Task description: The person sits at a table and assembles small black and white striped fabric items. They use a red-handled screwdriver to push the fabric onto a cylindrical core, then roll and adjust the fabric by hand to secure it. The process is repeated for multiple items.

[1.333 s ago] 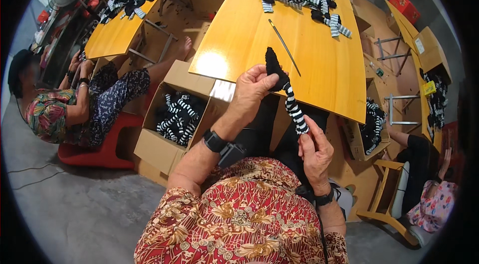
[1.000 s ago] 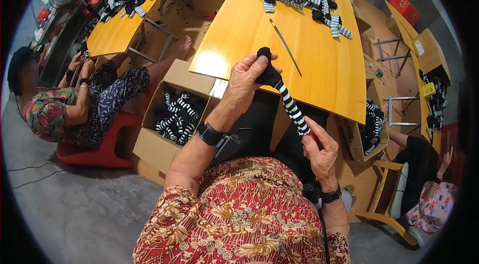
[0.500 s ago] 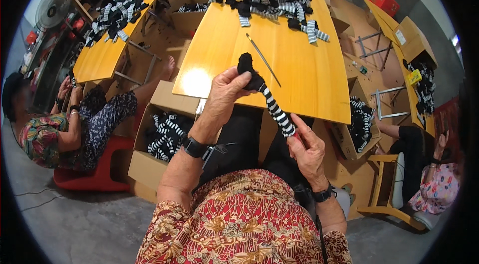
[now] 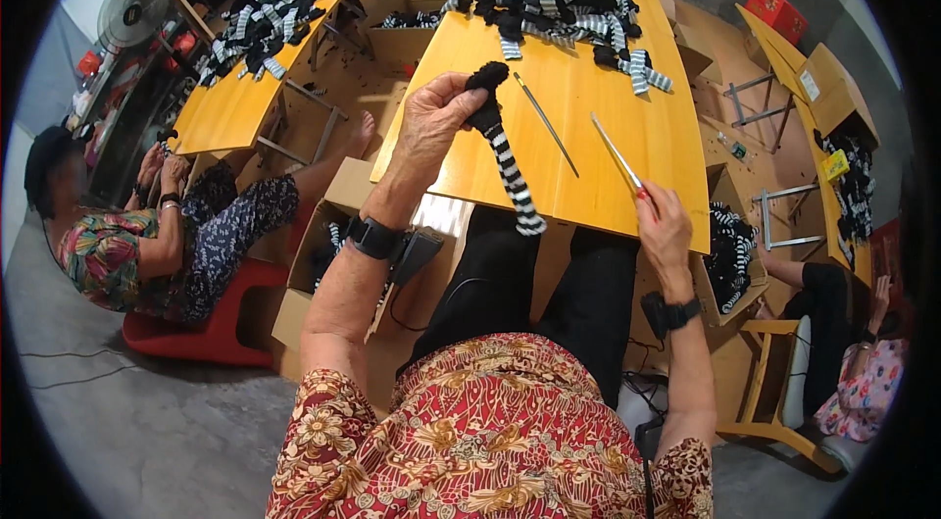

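Observation:
My left hand (image 4: 443, 117) pinches the black end of a black-and-white striped knit piece (image 4: 505, 161), whose striped tube hangs down past the table's near edge. Whether it is a glove or a sock I cannot tell. In my right hand (image 4: 668, 225), over the table's near right corner, is a long slim metal tool with a red handle (image 4: 616, 151). Its tip points away from me and stands apart from the knit piece. Between the two hands a thin dark rod (image 4: 547, 124) lies on the yellow table (image 4: 461, 166).
A heap of striped knit pieces (image 4: 559, 4) covers the table's far end. Open cardboard boxes (image 4: 735, 254) with more pieces stand beside my legs. To the left a person (image 4: 147, 235) sits on a red chair by another heaped table; another person (image 4: 863, 372) sits at right.
My right hand has moved away from the striped end, rightward and forward, with the tool now visible. The knit piece hangs from my left hand alone. The whole view has shifted slightly.

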The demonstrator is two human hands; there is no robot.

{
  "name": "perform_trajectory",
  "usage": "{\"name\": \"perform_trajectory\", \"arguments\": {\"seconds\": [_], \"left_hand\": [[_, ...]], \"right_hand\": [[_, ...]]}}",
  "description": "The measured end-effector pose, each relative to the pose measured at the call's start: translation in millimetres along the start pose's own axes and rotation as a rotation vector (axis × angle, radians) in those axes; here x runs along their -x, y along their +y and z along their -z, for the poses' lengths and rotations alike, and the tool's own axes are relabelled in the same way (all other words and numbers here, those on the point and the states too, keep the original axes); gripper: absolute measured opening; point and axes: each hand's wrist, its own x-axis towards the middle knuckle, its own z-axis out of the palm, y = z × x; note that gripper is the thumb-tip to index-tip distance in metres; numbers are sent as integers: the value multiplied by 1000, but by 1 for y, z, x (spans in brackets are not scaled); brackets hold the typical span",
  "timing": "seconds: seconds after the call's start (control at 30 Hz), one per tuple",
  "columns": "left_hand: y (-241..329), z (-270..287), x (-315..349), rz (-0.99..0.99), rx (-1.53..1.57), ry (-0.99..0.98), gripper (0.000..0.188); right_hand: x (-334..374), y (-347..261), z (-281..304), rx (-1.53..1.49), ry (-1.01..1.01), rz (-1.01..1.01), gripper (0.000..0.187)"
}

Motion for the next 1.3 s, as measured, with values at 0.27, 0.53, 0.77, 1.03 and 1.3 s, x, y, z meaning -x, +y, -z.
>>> {"name": "perform_trajectory", "arguments": {"seconds": [0.27,0.53,0.77,1.03,1.3], "left_hand": [[10,-25,1,60,1,-116,23],[16,-72,15,59,-176,-308,37],[16,-65,13,179,-35,-262,25],[10,-64,11,99,71,-140,14],[-2,-72,20,216,247,-73,27]], "right_hand": [[-31,-2,-45,145,44,248,31],[-68,-118,11,-990,-307,-141,18],[-74,-107,2,-1139,-218,-240,14],[-62,-113,-16,-1167,-236,-222,27],[-57,-121,-44,-1352,-285,-248,17]]}}
